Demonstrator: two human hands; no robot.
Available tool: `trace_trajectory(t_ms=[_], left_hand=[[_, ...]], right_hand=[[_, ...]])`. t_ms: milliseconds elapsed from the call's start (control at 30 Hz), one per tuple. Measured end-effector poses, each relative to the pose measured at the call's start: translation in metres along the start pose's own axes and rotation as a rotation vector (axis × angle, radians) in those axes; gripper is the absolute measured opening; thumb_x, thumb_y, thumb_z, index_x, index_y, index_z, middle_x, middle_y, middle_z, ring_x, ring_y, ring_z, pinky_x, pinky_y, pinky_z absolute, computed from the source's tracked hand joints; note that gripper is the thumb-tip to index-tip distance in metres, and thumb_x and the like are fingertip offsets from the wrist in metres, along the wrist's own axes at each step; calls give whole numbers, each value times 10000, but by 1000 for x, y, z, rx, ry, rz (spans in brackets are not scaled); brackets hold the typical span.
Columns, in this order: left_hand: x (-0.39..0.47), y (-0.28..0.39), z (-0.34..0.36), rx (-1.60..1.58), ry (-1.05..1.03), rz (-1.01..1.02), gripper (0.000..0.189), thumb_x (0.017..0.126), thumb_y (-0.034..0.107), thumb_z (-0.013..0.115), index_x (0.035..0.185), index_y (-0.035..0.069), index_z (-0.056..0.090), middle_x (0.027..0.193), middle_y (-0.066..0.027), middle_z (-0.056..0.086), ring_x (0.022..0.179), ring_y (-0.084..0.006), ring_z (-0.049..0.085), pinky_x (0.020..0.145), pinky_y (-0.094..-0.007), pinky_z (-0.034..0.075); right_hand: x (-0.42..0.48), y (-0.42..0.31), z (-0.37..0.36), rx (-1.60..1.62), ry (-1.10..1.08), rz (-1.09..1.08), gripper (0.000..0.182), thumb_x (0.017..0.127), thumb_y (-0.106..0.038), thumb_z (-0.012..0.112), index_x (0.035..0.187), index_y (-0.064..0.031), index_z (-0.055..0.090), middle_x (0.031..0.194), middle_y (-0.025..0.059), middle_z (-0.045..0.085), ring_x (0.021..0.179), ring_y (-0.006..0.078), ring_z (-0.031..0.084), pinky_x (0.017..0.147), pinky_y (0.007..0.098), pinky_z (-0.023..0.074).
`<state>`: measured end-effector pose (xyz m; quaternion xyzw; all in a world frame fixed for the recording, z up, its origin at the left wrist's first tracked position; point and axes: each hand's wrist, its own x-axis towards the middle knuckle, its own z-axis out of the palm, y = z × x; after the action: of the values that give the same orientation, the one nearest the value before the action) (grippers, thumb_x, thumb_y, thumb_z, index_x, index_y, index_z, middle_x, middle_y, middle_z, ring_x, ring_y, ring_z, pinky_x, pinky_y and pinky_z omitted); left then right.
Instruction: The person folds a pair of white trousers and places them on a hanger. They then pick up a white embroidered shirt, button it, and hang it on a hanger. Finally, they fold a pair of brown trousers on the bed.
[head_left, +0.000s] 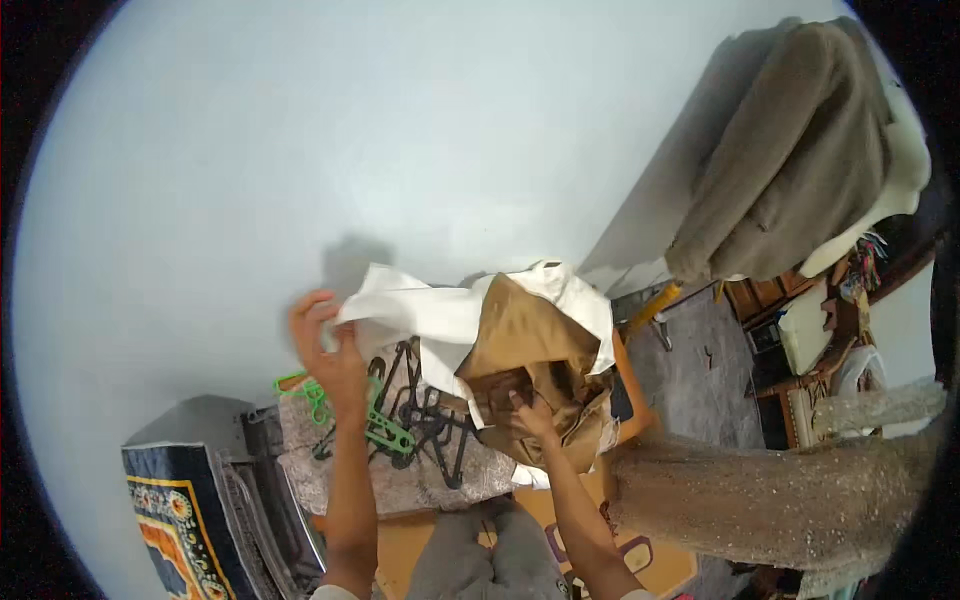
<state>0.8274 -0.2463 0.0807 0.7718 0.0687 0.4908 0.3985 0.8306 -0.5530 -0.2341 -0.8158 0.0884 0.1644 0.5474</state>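
Note:
My left hand (326, 345) is raised at the left, thumb and fingers pinching the end of a white cloth (442, 307). That cloth stretches to the right and lies partly behind a brown fabric garment (529, 322). My right hand (534, 416) rests in the brown garment's dark folds; some fingers are hidden there, so its grip is unclear. Below the white cloth lie several black plastic clothes hangers (442, 431) in a tangle. Green plastic hangers (390, 431) lie beside them, nearer my left forearm. All rest on a patterned cloth cover (487, 472).
A pale wall (375, 150) rises ahead. At the upper right hangs a grey-brown garment (795, 150). Brown speckled fabric (765, 502) extends across the lower right. A dark patterned textile (176, 510) hangs at the lower left. Wooden furniture (795, 390) stands farther right.

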Motion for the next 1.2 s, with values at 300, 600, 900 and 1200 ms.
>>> trace_trajectory(t_ms=[300, 600, 900, 1200], left_hand=[[16, 3, -92, -131, 10, -260, 142, 960, 51, 617, 1102, 53, 624, 1198, -102, 590, 1111, -253, 570, 969, -388, 452], [-314, -84, -52, -74, -643, -435, 127, 917, 69, 624, 981, -37, 652, 923, -175, 653, 840, -311, 629, 743, -423, 493], [-431, -89, -48, 142, -1088, -629, 323, 906, 300, 670, 1075, 26, 703, 990, -157, 700, 893, -309, 662, 821, -472, 533], [-415, -259, -90, -241, -1104, -1076, 457, 831, 161, 743, 1200, -41, 563, 1172, -232, 556, 1121, -388, 542, 980, -521, 407]], right_hand=[[-69, -35, -41, 407, -321, 339, 478, 1026, -239, 567, 1432, 3, 495, 1322, 138, 638, 1072, 156, 664, 585, 227, 484], [-64, -13, 30, 304, -198, 119, 345, 972, -243, 651, 1235, -20, 657, 1135, 107, 692, 823, 151, 649, 733, 347, 536], [81, -3, -9, -458, 320, -230, 798, 844, -248, 762, 1496, -26, 358, 1584, 266, 209, 1358, 467, 417, 1047, 499, 452], [75, -12, 12, -435, 19, -291, 721, 779, -216, 742, 1413, 40, 517, 905, 305, 684, 754, 378, 677, 730, 448, 518]])
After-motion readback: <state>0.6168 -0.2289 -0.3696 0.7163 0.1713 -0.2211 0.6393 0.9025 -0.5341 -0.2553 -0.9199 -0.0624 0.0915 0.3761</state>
